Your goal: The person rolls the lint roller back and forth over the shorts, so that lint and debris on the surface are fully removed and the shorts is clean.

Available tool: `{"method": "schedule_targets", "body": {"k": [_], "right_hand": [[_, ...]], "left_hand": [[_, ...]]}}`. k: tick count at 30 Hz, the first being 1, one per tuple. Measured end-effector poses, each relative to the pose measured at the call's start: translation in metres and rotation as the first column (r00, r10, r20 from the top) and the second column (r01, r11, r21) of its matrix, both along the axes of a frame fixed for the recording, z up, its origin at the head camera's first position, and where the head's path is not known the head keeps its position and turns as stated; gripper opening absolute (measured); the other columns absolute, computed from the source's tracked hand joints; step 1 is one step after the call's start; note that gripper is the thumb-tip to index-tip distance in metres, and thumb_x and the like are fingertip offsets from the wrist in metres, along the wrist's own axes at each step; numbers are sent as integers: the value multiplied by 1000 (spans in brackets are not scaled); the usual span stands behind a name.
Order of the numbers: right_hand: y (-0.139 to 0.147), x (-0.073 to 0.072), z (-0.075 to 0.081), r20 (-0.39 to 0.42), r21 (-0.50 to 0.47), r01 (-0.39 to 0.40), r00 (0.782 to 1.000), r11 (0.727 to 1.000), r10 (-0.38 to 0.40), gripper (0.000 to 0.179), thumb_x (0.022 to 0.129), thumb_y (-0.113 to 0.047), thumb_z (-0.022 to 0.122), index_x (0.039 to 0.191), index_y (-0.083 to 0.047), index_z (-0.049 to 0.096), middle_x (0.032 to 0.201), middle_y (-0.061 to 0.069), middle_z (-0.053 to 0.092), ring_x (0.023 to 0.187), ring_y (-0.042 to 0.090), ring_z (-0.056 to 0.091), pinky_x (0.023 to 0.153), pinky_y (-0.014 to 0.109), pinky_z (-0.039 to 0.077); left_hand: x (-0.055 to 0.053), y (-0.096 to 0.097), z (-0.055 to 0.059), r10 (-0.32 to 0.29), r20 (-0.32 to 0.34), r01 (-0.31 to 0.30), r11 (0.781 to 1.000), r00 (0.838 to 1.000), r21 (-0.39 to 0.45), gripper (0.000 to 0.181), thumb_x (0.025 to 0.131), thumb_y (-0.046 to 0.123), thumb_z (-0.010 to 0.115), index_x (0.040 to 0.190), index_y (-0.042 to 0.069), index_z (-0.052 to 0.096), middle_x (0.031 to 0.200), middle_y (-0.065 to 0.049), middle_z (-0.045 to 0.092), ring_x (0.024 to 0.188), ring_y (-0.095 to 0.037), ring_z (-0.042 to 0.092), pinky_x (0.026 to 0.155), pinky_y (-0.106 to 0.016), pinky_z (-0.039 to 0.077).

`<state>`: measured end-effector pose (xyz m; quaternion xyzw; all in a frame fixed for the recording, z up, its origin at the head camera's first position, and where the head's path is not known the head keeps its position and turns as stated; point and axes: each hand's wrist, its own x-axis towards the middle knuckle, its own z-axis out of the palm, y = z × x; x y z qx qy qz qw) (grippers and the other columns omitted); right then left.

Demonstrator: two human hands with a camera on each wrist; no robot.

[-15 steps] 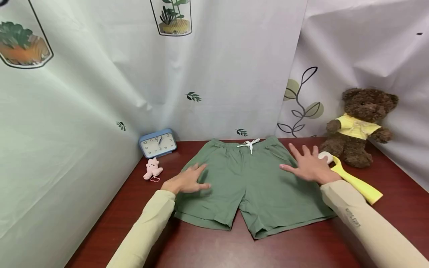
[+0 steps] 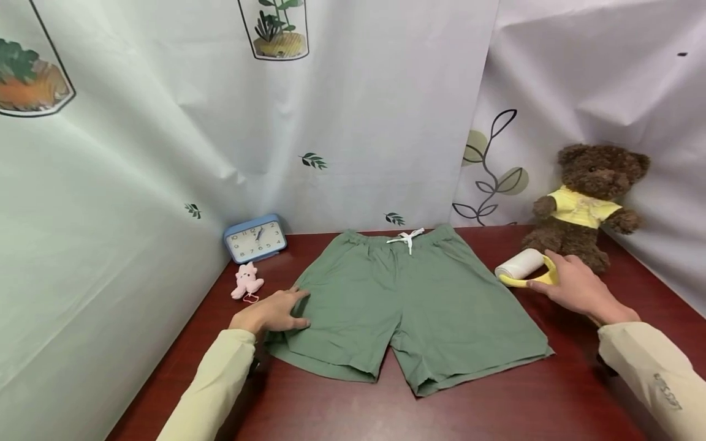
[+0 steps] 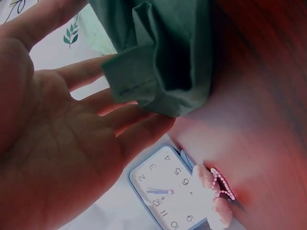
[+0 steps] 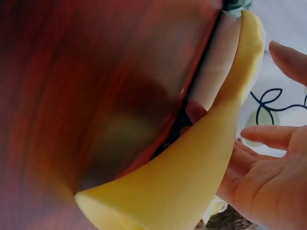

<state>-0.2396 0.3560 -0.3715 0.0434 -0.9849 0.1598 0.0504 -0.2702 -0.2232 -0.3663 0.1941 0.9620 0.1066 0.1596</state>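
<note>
Green shorts (image 2: 380,294) with a white drawstring (image 2: 407,237) lie spread on the dark red table. My left hand (image 2: 273,312) is at the outer edge of their left leg. In the left wrist view its extended fingers lie against and partly behind the folded cloth (image 3: 134,72). To the right of the shorts, my right hand (image 2: 584,288) is at a lint roller with a white roll (image 2: 520,264) and a yellow handle (image 4: 172,167). Its thumb stands apart from the handle in the right wrist view; some fingers are partly hidden behind it.
A blue alarm clock (image 2: 255,239) and a small pink plush charm (image 2: 246,282) sit at the back left. At the back right, a brown teddy bear (image 2: 592,202) in a yellow shirt leans by the white patterned curtain (image 2: 353,122).
My right hand has moved right and down, off the shorts and to the lint roller, whose visible position has shifted. My left hand has moved left to the shorts' outer edge.
</note>
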Motion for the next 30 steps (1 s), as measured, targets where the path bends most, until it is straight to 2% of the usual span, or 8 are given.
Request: {"method": "schedule_targets", "body": {"k": [4, 8, 13, 17, 22, 24, 27, 30], "right_hand": [[3, -9, 2, -10, -20, -8, 1000, 1000, 7, 82, 91, -41, 71, 132, 25, 44, 85, 26, 57, 78, 35, 52, 63, 38, 41], [5, -15, 5, 102, -99, 3, 995, 995, 8, 71, 92, -45, 69, 118, 18, 51, 71, 9, 59, 63, 20, 52, 57, 30, 39], [5, -21, 4, 171, -164, 4, 985, 986, 25, 70, 94, -49, 65, 120, 14, 50, 70, 6, 62, 62, 17, 56, 56, 29, 41], [1, -24, 7, 173, -167, -19, 984, 986, 48, 81, 94, -48, 66, 139, 15, 42, 71, 7, 60, 63, 18, 56, 55, 29, 42], [-16, -34, 19, 150, -199, -46, 986, 979, 77, 103, 93, -47, 68, 153, 17, 15, 76, 10, 61, 65, 18, 57, 55, 29, 43], [-28, -41, 23, 132, -222, -67, 986, 973, 98, 101, 92, -46, 70, 154, 15, 19, 78, 11, 63, 65, 18, 58, 54, 29, 46], [-50, -54, 26, 108, -268, -112, 983, 957, 146, 88, 89, -45, 74, 150, 8, 39, 80, 12, 65, 64, 18, 59, 54, 30, 49], [-78, -72, 25, 101, -299, -157, 976, 941, 195, 85, 86, -44, 77, 148, 4, 44, 84, 14, 66, 65, 20, 59, 56, 30, 49]], "left_hand": [[3, -5, -1, 5, -12, -5, 1000, 1000, -2, 72, 93, 33, 71, 152, 4, 42, 160, -33, 29, 147, -48, 34, 115, -61, 37], [3, -7, -2, 5, -15, -5, 1000, 1000, -8, 72, 93, 33, 70, 152, 4, 42, 159, -33, 30, 148, -48, 33, 116, -62, 36], [1, -6, -4, 8, -16, -8, 1000, 1000, -4, 72, 93, 33, 70, 153, 4, 41, 160, -33, 29, 148, -48, 31, 116, -62, 35], [1, -7, -8, 10, -5, -10, 1000, 1000, -7, 73, 93, 32, 70, 153, 4, 40, 160, -33, 28, 149, -48, 30, 117, -61, 34], [1, -4, -10, 3, -27, -4, 1000, 1000, -9, 72, 93, 33, 69, 153, 4, 40, 160, -32, 29, 149, -47, 31, 117, -62, 34], [1, -4, -10, 5, -35, -5, 1000, 999, -2, 72, 93, 33, 69, 153, 5, 41, 160, -32, 29, 149, -47, 30, 118, -61, 34], [2, -3, -11, 5, -42, -5, 1000, 999, 1, 72, 93, 33, 69, 153, 4, 41, 160, -32, 29, 149, -48, 29, 118, -62, 33], [4, -4, -11, 11, -36, -11, 1000, 999, 3, 72, 93, 33, 69, 153, 4, 41, 160, -32, 28, 150, -48, 29, 118, -62, 32]]}}
